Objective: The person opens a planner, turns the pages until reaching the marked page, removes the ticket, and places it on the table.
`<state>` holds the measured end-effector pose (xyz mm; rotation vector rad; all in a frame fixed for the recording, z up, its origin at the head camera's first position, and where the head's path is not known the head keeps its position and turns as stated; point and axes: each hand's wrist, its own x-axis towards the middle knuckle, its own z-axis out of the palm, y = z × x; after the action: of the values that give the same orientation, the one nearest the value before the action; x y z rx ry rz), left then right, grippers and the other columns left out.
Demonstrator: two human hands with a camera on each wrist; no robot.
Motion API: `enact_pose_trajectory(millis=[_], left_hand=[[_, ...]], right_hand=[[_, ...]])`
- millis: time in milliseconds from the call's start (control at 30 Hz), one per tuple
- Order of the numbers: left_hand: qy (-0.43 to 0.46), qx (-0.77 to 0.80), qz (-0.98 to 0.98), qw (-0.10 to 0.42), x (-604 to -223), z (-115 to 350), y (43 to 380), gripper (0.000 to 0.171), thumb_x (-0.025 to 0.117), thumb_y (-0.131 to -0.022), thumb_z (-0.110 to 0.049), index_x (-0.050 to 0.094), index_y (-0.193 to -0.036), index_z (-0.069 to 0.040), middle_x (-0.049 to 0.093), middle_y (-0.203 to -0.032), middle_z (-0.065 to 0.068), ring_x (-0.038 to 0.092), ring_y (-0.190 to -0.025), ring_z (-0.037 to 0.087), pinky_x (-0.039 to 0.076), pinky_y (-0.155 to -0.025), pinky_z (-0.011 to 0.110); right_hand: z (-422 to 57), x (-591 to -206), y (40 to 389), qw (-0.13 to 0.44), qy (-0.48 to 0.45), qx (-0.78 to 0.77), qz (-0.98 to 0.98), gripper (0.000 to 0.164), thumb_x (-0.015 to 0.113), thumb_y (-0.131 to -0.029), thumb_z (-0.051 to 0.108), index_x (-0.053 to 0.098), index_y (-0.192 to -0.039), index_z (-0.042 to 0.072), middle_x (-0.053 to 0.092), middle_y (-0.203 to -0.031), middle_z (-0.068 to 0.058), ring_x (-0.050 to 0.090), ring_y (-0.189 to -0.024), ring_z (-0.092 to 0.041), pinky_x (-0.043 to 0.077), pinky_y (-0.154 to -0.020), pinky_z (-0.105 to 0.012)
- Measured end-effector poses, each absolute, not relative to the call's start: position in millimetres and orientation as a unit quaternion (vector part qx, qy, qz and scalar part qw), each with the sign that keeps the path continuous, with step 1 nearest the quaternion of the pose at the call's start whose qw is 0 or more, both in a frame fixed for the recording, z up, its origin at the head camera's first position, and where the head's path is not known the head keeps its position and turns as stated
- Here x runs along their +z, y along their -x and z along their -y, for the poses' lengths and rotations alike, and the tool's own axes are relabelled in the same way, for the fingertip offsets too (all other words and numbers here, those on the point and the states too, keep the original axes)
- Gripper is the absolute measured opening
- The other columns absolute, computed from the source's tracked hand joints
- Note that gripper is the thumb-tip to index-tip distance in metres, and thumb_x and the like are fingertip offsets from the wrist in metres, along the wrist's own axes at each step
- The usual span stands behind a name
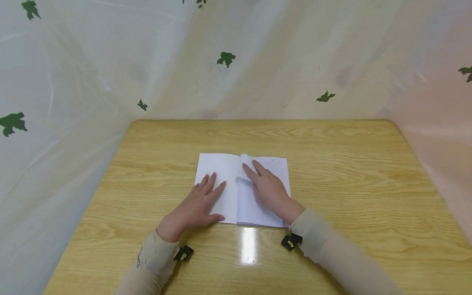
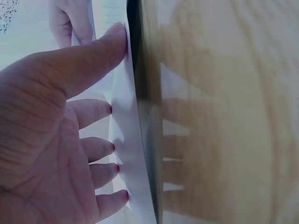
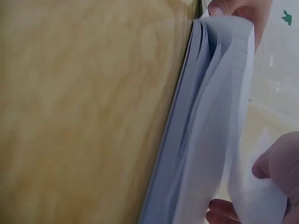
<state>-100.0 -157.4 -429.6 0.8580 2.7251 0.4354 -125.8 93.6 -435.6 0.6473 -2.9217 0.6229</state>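
Note:
An open notebook (image 1: pixel 259 213) lies on the wooden table, a plain white page at left and lined pages at right. My left hand (image 1: pixel 195 207) rests spread on the left page, thumb by the bottom edge; the left wrist view shows its fingertips on the paper (image 2: pixel 126 126). Over the right page, near the spine, is my right hand (image 1: pixel 273 190), two fingers extended. Seen from the right wrist, a raised leaf (image 3: pixel 254 205) passes between its thumb (image 3: pixel 275 161) and fingers. More leaves (image 3: pixel 187 116) stand slightly fanned beneath.
The wooden table (image 1: pixel 350 164) extends around the notebook on every side. Pale fabric with green leaf shapes (image 1: pixel 226 59) hangs behind the table and along both sides. Each sleeve has a small black device (image 1: pixel 291 241) at the wrist.

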Motion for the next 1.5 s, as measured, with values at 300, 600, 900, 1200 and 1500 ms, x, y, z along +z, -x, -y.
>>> enact_pose_trajectory(millis=[300,600,900,1200,1500], left_hand=[[-0.291,0.142,-0.94,0.109,-433,158,100,0.105,0.069,-0.084,-0.053,0.01,-0.156,-0.004,0.005,-0.161,0.019,0.006,-0.147,0.039,0.018,-0.113,0.058],[-0.283,0.164,-0.939,0.107,-432,156,100,0.084,0.055,-0.097,-0.037,0.004,-0.156,-0.006,0.001,-0.162,0.016,0.004,-0.148,0.035,0.016,-0.114,0.058],[-0.266,0.199,-0.937,0.107,-434,154,100,0.071,0.035,-0.103,-0.049,0.008,-0.158,-0.014,-0.004,-0.162,0.015,0.001,-0.148,0.034,0.015,-0.113,0.06],[-0.271,0.209,-0.934,0.104,-436,154,102,0.065,0.038,-0.103,-0.044,0.016,-0.157,-0.013,-0.003,-0.162,0.016,0.004,-0.147,0.039,0.017,-0.111,0.064],[-0.268,0.192,-0.938,0.108,-435,154,102,0.079,0.052,-0.098,-0.045,0.011,-0.157,-0.012,-0.007,-0.161,0.017,0.003,-0.147,0.04,0.018,-0.111,0.062]], right_hand=[[-81,-440,114,0.02,-0.246,0.206,0.947,0.057,0.054,-0.1,0.03,0.037,-0.151,0.01,0.023,-0.156,-0.026,0.044,-0.129,-0.045,0.044,-0.098,-0.055],[-71,-439,107,-0.038,-0.254,0.187,0.948,0.068,0.044,-0.101,0.048,0.031,-0.153,0.007,0.009,-0.161,-0.02,0.013,-0.145,-0.042,0.026,-0.112,-0.051],[-61,-438,100,-0.058,-0.28,0.19,0.939,0.077,0.034,-0.1,0.058,0.029,-0.152,0.002,0.006,-0.161,-0.021,0.004,-0.145,-0.044,0.017,-0.116,-0.048],[-58,-442,97,-0.039,-0.303,0.208,0.929,0.09,0.058,-0.095,0.043,0.008,-0.154,-0.003,-0.004,-0.157,-0.031,0.006,-0.145,-0.043,0.024,-0.113,-0.047],[-54,-441,95,-0.015,-0.292,0.272,0.917,0.096,0.067,-0.08,0.001,0.006,-0.154,-0.005,-0.002,-0.156,-0.034,0.028,-0.139,-0.043,0.053,-0.089,-0.039]])
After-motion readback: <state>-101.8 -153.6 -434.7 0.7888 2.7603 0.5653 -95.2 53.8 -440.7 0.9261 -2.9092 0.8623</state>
